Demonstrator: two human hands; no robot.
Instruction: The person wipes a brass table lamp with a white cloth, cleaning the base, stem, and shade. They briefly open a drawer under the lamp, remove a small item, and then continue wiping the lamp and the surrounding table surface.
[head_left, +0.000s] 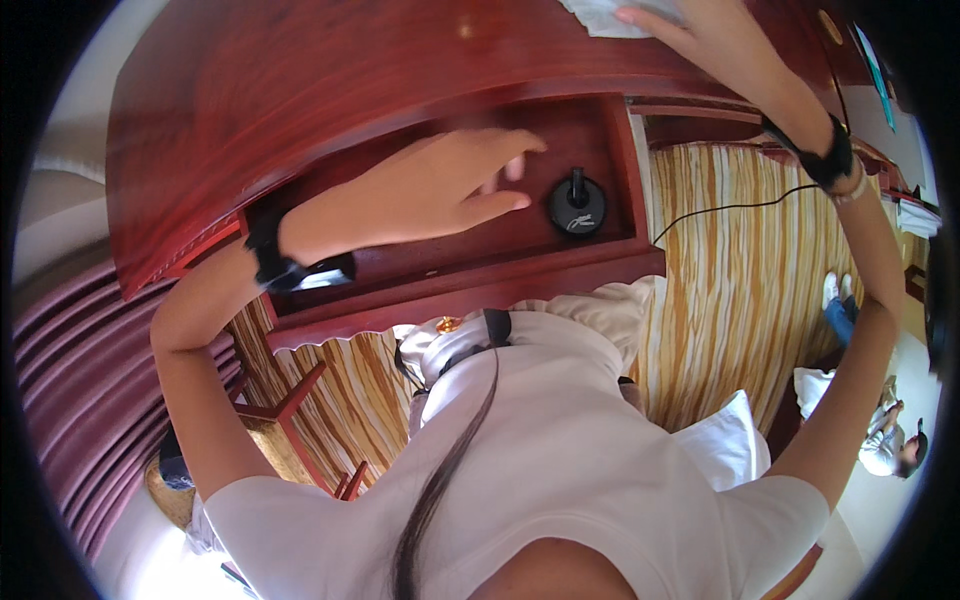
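My left hand (420, 187) hovers over an open reddish-brown wooden drawer (465, 281), fingers loosely bent and apart, holding nothing visible. Just beyond its fingertips, in the drawer's right part, lies a round black object with an upright black stem (577, 202) and light lettering. A dark shiny object (330, 274) shows by my left wrist at the drawer's left end; what it is I cannot tell. At the top, my right hand (675, 26) reaches onto the glossy desk top (375, 45), with its fingers on a white cloth or tissue (607, 19). Its grip is partly cut off by the frame's edge. Black bands circle both wrists.
A black cable (735, 202) runs from the drawer's right side to my right arm. Wooden chair parts (300, 390) stand below left, near mauve curtains (82, 375). White pillows (727, 442) lie at the lower right. Another person (889, 442) is at the far right over a striped carpet.
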